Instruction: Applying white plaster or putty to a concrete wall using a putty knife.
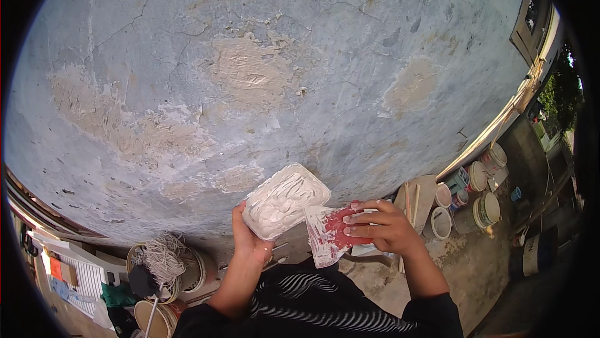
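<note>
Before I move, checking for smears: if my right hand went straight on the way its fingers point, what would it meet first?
Probably the putty tray in your left hand; the right hand points left, scraper leading.

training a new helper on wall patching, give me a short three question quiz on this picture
1. True or false: the left hand holds a tray of white putty.
2. What does the right hand grip? A) a paint roller B) a red scraper smeared with white C) a brush
3. Fill in: the blue-grey wall shows cracks and several ____ coloured patches.

Key
1. True.
2. B.
3. Beige, such as the rough patch high on the wall; buckets stand on the ground at the right.
</note>
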Demonstrator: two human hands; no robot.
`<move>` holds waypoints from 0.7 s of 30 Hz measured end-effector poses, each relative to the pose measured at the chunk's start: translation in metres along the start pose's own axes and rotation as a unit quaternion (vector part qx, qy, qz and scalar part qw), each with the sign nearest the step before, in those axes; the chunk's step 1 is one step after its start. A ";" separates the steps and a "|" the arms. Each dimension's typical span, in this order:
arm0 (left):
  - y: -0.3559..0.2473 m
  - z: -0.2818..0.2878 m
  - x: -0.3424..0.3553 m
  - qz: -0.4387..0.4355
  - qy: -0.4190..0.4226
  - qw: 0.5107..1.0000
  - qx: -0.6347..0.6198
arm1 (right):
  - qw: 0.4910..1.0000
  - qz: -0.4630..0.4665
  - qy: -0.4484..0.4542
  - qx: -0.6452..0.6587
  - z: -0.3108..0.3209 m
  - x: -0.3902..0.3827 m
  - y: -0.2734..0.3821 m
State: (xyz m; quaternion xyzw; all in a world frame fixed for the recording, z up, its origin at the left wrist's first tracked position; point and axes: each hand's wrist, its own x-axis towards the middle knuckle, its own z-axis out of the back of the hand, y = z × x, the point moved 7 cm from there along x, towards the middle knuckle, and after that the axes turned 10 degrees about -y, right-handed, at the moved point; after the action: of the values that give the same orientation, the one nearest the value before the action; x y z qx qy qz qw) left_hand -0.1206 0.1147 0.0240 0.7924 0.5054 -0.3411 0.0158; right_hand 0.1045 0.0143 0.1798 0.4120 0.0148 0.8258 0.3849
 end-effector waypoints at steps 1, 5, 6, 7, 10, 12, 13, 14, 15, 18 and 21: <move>-0.005 0.002 0.001 0.005 0.001 1.000 0.002 | 1.000 -0.012 0.003 -0.001 0.001 0.002 0.002; -0.020 -0.003 0.004 0.020 0.066 0.997 0.016 | 0.997 -0.041 -0.067 0.019 0.016 0.008 0.007; -0.023 -0.001 0.006 0.021 0.069 0.997 0.015 | 0.997 -0.041 -0.071 0.014 0.015 0.007 0.009; -0.025 0.000 0.004 0.022 0.075 0.997 0.018 | 0.987 -0.072 -0.135 0.040 0.022 0.004 0.004; -0.023 -0.003 0.004 0.025 0.076 0.996 0.026 | 0.957 -0.089 -0.264 0.086 0.031 0.004 0.001; -0.021 0.004 0.003 0.046 0.069 0.996 0.042 | 0.868 -0.209 -0.415 0.177 0.033 0.003 -0.009; -0.021 0.005 0.001 0.049 0.062 0.995 0.054 | 0.875 -0.192 -0.421 0.145 0.035 0.018 -0.004; -0.020 0.004 -0.001 0.052 0.071 0.994 0.061 | 0.872 -0.188 -0.430 0.138 0.036 0.032 0.000; -0.019 0.005 -0.001 0.056 0.077 0.993 0.072 | 0.863 -0.190 -0.452 0.126 0.038 0.043 0.002; -0.023 0.006 -0.006 0.056 0.092 0.990 0.095 | 0.845 -0.158 -0.498 0.113 0.042 0.074 0.011; -0.030 0.010 -0.010 0.048 0.096 0.988 0.112 | 0.841 -0.116 -0.524 0.072 0.044 0.094 0.020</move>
State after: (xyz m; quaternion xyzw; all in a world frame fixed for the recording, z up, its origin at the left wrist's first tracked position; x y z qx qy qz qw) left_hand -0.1522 0.1175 0.0317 0.8417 0.4245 -0.3167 -0.1048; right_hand 0.0884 0.0484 0.2785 0.8052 -0.0818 0.4328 0.3970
